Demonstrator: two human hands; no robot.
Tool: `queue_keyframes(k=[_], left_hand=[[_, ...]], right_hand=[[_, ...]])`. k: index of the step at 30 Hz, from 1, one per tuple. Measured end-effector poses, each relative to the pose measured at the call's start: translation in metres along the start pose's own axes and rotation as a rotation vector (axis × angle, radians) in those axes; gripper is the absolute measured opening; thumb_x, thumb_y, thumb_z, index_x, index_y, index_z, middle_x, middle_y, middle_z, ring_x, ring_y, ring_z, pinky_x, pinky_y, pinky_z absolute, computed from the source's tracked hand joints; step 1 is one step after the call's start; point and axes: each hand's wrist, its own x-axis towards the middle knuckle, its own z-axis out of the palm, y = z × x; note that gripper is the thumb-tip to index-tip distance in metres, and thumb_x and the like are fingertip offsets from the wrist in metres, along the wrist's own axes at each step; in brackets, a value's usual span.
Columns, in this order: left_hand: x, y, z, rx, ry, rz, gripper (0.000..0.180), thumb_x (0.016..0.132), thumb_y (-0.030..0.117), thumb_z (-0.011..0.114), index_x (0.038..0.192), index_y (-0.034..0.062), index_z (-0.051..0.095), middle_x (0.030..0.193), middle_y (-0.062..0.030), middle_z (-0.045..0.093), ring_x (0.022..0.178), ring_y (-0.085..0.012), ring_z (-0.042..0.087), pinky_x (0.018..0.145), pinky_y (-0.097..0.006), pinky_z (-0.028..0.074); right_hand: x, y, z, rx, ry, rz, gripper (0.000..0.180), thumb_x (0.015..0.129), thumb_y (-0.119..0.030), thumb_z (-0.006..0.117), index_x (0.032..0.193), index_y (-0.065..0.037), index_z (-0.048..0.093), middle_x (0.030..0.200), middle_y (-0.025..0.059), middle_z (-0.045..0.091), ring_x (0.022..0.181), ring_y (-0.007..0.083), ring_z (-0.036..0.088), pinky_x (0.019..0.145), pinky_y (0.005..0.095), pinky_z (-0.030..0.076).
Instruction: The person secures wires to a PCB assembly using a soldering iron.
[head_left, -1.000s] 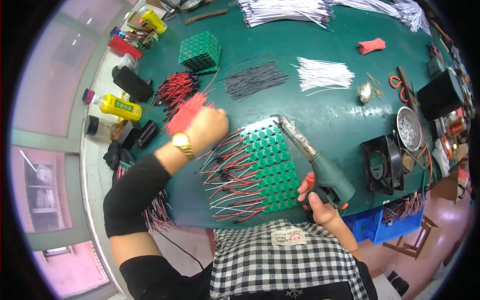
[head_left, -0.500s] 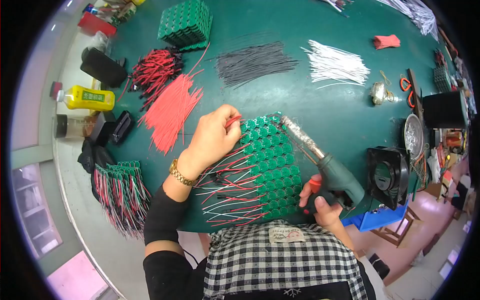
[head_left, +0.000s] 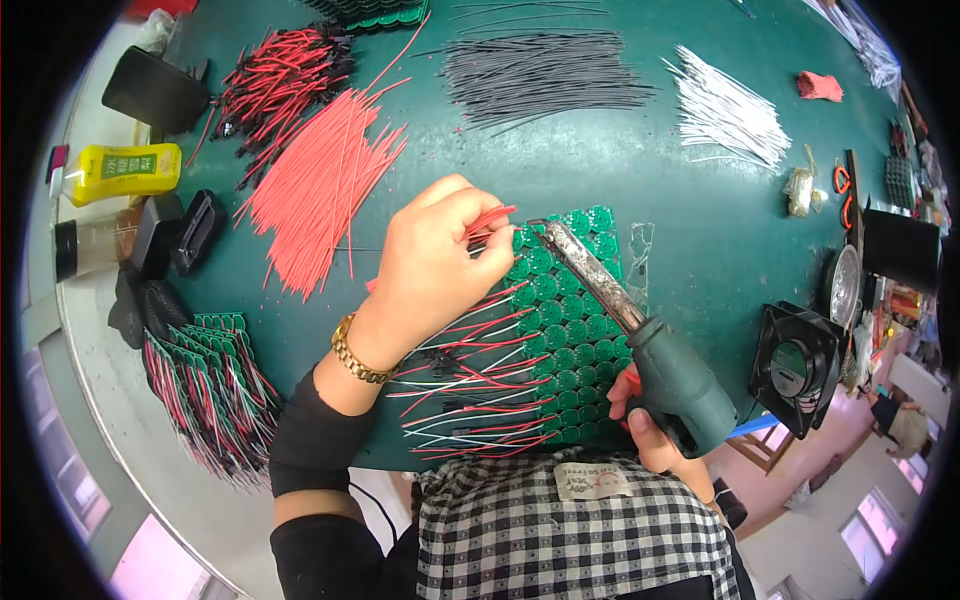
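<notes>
My left hand (head_left: 432,250) pinches a small bunch of red wires (head_left: 492,217) at the upper left edge of a panel of round green circuit boards (head_left: 572,312). In my right hand (head_left: 652,440) is a green soldering gun (head_left: 682,385), gripped by its handle. Its metal barrel slants up and left, with the dark tip close to the wire ends at the panel's top left; whether it touches them I cannot tell. Red and white wires (head_left: 470,385) stick out leftward from the boards lower down the panel.
Loose red wires (head_left: 315,195), black wires (head_left: 545,75) and white wires (head_left: 730,108) lie in piles farther back. Wired boards (head_left: 210,390) hang over the left edge. A black fan (head_left: 795,365) stands at right; a yellow bottle (head_left: 125,172) is at far left.
The soldering gun's tip has moved from the panel's top right to its top left, close to my left hand. My left hand keeps its pinch on the red wires. The whole view has shifted.
</notes>
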Motion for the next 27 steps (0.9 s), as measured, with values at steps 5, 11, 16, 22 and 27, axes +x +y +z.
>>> queue_keyframes(k=[5, 11, 16, 22, 27], left_hand=[[0.000, 0.000, 0.000, 0.043, 0.009, 0.052, 0.009, 0.071, 0.001, 0.067, 0.078, 0.0004, 0.062, 0.072, -0.0085, 0.057, 0.055, -0.0186, 0.056, 0.050, -0.029, 0.046], [-0.002, -0.002, 0.003, 0.061, 0.035, 0.060, 0.009, 0.070, 0.001, 0.067, 0.076, 0.0008, 0.061, 0.070, -0.0081, 0.056, 0.054, -0.0182, 0.056, 0.049, -0.029, 0.045], [-0.003, -0.001, 0.004, 0.073, 0.061, 0.079, 0.008, 0.069, 0.000, 0.067, 0.074, 0.0011, 0.061, 0.068, -0.0076, 0.056, 0.053, -0.0175, 0.055, 0.049, -0.028, 0.045], [-0.002, -0.001, 0.007, 0.067, 0.067, 0.070, 0.009, 0.068, 0.001, 0.068, 0.074, 0.0015, 0.061, 0.068, -0.0076, 0.056, 0.053, -0.0170, 0.055, 0.049, -0.028, 0.045], [0.004, 0.000, 0.008, 0.120, 0.064, 0.115, 0.009, 0.068, 0.001, 0.068, 0.074, 0.0014, 0.061, 0.067, -0.0080, 0.056, 0.054, -0.0189, 0.055, 0.049, -0.028, 0.044]], right_hand=[[-0.001, 0.003, 0.002, -0.060, 0.023, -0.001, 0.015, 0.069, -0.004, 0.062, 0.082, -0.010, 0.066, 0.077, 0.0038, 0.067, 0.067, 0.0206, 0.066, 0.063, 0.0322, 0.054], [-0.003, 0.008, 0.000, -0.213, -0.041, -0.024, 0.023, 0.061, -0.003, 0.063, 0.082, -0.010, 0.066, 0.081, 0.0053, 0.066, 0.070, 0.0276, 0.064, 0.063, 0.0345, 0.053], [-0.004, 0.007, 0.003, -0.105, 0.028, -0.015, 0.024, 0.059, -0.004, 0.065, 0.082, -0.009, 0.065, 0.083, 0.0087, 0.065, 0.067, 0.0272, 0.062, 0.061, 0.0340, 0.052], [-0.002, 0.007, -0.001, -0.059, 0.005, -0.031, 0.026, 0.061, -0.005, 0.065, 0.087, -0.010, 0.066, 0.081, 0.0067, 0.066, 0.070, 0.0258, 0.065, 0.062, 0.0337, 0.053], [-0.005, 0.008, -0.009, -0.183, 0.004, -0.061, 0.024, 0.063, -0.007, 0.065, 0.087, -0.012, 0.067, 0.081, 0.0057, 0.067, 0.072, 0.0259, 0.066, 0.066, 0.0342, 0.053]])
